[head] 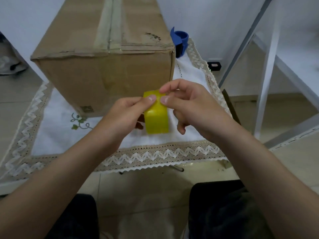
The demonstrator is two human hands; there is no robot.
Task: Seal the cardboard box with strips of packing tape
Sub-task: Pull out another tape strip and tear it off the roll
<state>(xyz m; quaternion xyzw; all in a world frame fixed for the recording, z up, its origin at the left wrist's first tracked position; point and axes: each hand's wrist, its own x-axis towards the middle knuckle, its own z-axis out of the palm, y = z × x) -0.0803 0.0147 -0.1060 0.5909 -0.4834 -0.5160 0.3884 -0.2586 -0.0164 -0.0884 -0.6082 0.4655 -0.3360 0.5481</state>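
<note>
The worktop [57,135] is draped in a white cloth with a beige lace border of zigzag trim and a small green embroidered sprig near its left side. The cardboard box [103,66] takes up most of it, standing from the middle back toward the far edge. Its top flaps are closed, so nothing inside shows. An older strip of tape runs along the top seam and the cardboard there is scuffed and torn in places. A small printed mark sits at the lower left of the near face, too blurred to read.

Just behind the box's right far corner, near the right edge of the worktop, stands a blue tape dispenser [180,42], partly hidden by the box.

Over the near half of the worktop, just in front of the box's near face, both hands hold a roll of yellow packing tape [156,120] up off the cloth. The left hand [124,116] is clamped on the roll, thumb pressed on its top outer face and the other fingers curled beneath. The right hand [191,107] pinches the top of the roll beside the left thumb, thumb and forefinger together on the tape's surface, the remaining fingers curled loosely. No writing can be made out on the roll.
</note>
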